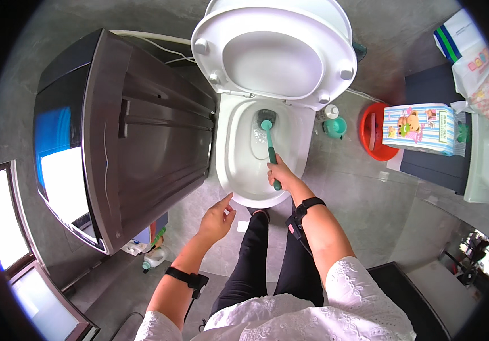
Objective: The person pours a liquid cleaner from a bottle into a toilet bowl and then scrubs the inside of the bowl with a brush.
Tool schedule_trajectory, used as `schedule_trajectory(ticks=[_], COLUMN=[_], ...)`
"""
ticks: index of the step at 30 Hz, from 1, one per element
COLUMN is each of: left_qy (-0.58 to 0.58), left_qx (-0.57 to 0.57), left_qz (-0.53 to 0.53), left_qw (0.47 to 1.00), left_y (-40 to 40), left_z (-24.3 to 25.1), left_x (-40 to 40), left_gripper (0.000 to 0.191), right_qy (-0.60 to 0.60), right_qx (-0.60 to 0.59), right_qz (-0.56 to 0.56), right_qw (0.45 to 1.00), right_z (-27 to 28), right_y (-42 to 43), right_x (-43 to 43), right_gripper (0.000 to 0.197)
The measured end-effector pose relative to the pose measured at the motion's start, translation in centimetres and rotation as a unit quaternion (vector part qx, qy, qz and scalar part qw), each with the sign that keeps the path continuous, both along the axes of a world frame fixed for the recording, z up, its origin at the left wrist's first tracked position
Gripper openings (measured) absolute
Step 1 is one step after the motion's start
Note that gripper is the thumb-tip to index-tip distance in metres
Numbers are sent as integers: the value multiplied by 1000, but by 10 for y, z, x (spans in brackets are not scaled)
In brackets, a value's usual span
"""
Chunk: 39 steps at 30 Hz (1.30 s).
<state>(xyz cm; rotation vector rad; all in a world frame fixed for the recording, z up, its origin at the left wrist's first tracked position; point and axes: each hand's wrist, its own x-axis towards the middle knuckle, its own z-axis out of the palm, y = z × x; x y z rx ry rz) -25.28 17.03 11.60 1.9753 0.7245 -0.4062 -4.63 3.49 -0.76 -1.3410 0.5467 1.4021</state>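
My right hand (282, 172) grips the dark green handle of a toilet brush (269, 138). The brush's dark bristle head lies down in the drain end of a white toilet bowl (240, 166). Behind the bowl, the toilet seat (210, 25) and lid are both raised. My left hand (217, 219) holds nothing; it hovers by the bowl's front left rim with the index finger stretched out and the other fingers partly curled. Whether that fingertip touches the rim I cannot tell.
A dark washing machine (159, 128) stands close on the left. To the toilet's right are a teal brush holder (335, 127), a white-capped bottle (331, 111) and a red basin (366, 132). A patterned tissue pack (418, 128) sits beyond. A detergent bottle (155, 258) stands at lower left.
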Motion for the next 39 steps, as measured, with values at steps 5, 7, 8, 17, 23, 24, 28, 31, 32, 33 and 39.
schedule_trajectory(ticks=[5,7,8,17,23,24,28,31,32,33,39], left_qy=[7,-2,-3,-3,18,10,3,4,2,6,0], left_qx=[-6,-10,-12,-14,-6,-8,-3,-3,-4,-6,-9], left_qz=[1,-15,-15,-8,11,-3,-24,-1,-4,-5,-9], left_qw=[1000,1000,1000,1000,1000,1000,1000,1000,1000,1000,1000], left_y=[0,1,1,0,4,3,-2,0,-1,1,1], left_z=[3,1,-1,3,-3,-6,-6,-4,-4,-3,1], left_x=[-16,-18,-17,-7,-26,-25,-15,-13,-12,-19,-27], left_gripper=[53,53,53,52,53,53,54,54,54,54,53], right_qy=[255,289,261,197,54,4,-55,19,72,75,182], right_qx=[262,319,277,154,73,66,-2,-13,1,4,238], right_qz=[-263,-254,-214,-143,42,44,16,-1,-19,-17,-125], right_qw=[893,866,900,958,995,997,998,1000,997,997,946], right_z=[27,49,56,43,40,30,-3,-2,-1,7,70], right_y=[-14,-4,6,14,10,6,9,6,0,-2,-6], right_x=[-28,-39,-42,1,-80,-65,4,-1,-7,-18,-29], right_gripper=[39,45,49,49,63,63,63,62,62,62,56])
